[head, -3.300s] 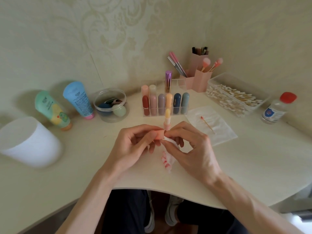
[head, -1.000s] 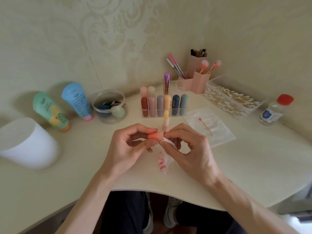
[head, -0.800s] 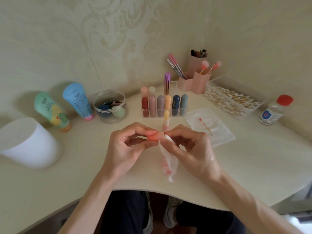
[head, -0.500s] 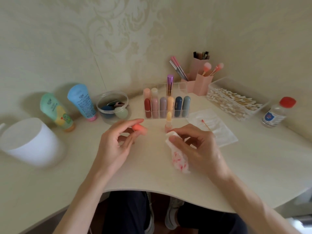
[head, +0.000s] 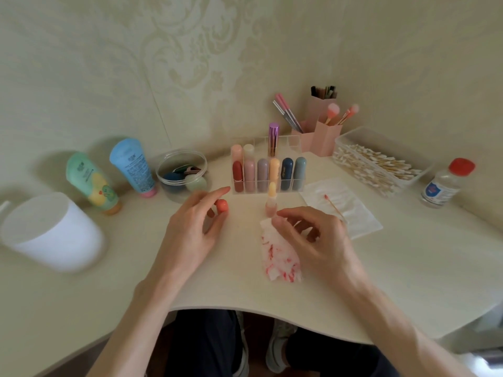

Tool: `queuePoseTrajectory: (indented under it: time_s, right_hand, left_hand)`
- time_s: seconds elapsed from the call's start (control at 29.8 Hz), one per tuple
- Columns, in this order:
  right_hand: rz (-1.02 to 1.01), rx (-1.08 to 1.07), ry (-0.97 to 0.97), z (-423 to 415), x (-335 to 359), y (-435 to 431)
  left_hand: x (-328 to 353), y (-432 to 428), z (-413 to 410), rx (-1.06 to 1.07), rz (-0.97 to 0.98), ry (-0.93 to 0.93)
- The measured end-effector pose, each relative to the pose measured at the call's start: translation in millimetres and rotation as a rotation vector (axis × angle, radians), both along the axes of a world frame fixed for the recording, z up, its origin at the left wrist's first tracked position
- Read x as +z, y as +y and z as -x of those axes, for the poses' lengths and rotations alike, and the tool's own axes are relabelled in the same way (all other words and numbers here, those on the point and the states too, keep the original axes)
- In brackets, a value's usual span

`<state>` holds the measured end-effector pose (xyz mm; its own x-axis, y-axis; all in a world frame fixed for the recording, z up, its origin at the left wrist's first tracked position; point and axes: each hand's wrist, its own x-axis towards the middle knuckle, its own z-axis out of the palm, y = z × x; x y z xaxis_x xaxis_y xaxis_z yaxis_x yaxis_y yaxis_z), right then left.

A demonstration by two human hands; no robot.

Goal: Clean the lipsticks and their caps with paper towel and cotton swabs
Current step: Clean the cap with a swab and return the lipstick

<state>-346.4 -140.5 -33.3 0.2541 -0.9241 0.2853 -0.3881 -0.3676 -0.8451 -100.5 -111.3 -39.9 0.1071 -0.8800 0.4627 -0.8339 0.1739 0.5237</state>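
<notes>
1. My left hand (head: 196, 227) pinches the coral cap (head: 221, 205) between thumb and a curled finger, with the index finger stretched out above it
2. My right hand (head: 313, 235) curls round the red-smeared paper towel (head: 280, 254), gripping its top corner
3. The uncapped lipstick (head: 271, 202) stands upright just beyond my right fingertips, in front of the clear organiser (head: 268, 170)
4. A red-tipped cotton swab (head: 334, 206) lies on a white sheet (head: 353, 216) nearby

The paper towel (head: 281, 256) looks soft and crinkled — the rack (head: 296, 186) clear glossy plastic, the purple tube (head: 273, 138) perhaps metal.
</notes>
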Motion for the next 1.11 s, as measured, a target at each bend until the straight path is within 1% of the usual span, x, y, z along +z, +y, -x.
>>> queuePoseTrajectory:
  time_s: [0.13, 0.23, 0.3, 0.34, 0.4, 0.47, 0.54, 0.64, 0.7, 0.8, 0.91, 0.97, 1.01, 1.04, 1.11]
  right_hand:
    - [-0.010, -0.013, 0.051, -1, -4, 1]
    - [0.000, -0.007, 0.109, -1, -6, 1]
    - [0.049, -0.012, 0.184, 0, -4, 1]
    - [0.093, -0.028, 0.214, 0, -4, 0]
    - [0.151, -0.085, 0.219, 3, -5, -3]
    - [0.163, -0.176, 0.235, 9, -5, -9]
    - [0.174, -0.300, 0.298, 20, -6, -19]
    - [0.126, -0.463, 0.425, 35, -5, -30]
    - [0.057, -0.505, 0.504, 41, -4, -32]
    - [0.015, -0.528, 0.534, 44, -5, -34]
    - [0.008, -0.528, 0.524, 42, -6, -36]
    - [0.058, -0.495, 0.466, 42, -8, -36]
    - [0.096, -0.463, 0.389, 42, -8, -35]
    - [0.114, -0.414, 0.263, 42, -6, -35]
    - [0.081, -0.264, -0.035, 37, 1, -33]
  left_hand:
    - [-3, 2, 1, 0.055, 0.040, -0.010]
    - [3, 6, 6, 0.097, 0.192, -0.026]
    - [9, 9, 16, 0.046, 0.271, -0.008]
    - [11, 9, 22, 0.005, 0.260, 0.022]
    - [10, 7, 35, -0.046, 0.170, 0.091]
    - [5, -1, 45, -0.032, 0.089, 0.121]
    - [2, -10, 52, -0.009, 0.050, 0.139]
    - [-1, -21, 60, 0.013, 0.003, 0.139]
    - [-2, -25, 63, 0.026, -0.034, 0.144]
    - [-4, -31, 63, 0.018, -0.104, 0.188]
    - [-6, -34, 63, -0.001, -0.133, 0.236]
    - [-7, -35, 65, -0.008, -0.108, 0.257]
    - [-7, -34, 67, -0.009, -0.091, 0.265]
    - [-5, -33, 69, -0.013, -0.072, 0.278]
    - [1, -29, 73, -0.039, -0.044, 0.337]
